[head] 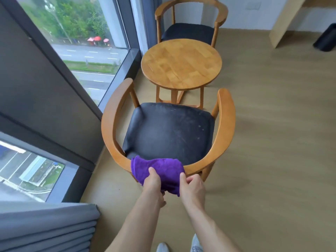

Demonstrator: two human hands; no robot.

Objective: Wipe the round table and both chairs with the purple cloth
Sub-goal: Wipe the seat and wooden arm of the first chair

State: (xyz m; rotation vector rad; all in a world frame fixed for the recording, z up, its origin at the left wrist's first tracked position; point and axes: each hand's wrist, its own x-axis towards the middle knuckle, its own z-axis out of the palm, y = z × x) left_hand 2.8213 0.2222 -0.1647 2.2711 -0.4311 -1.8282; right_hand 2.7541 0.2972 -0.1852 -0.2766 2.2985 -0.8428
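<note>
The purple terry cloth (pixel 160 170) is lying under the fingers (pixel 152 172), draped over the near wooden armchair's (pixel 225 124) backrest. The round wooden table (pixel 181 63) is standing beyond them, the second wooden armchair (pixel 190 31) sitting behind it.

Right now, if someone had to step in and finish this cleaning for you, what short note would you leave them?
Left hand and right hand both grip the purple cloth, bunched over the back rail of the near chair.
Round table stands just beyond that chair; far chair sits behind the table.
Done: cannot tell; the near seat shows pale scuffs or dust.
Left, as far as I can judge: near chair's seat and arms, tabletop, far chair.
</note>
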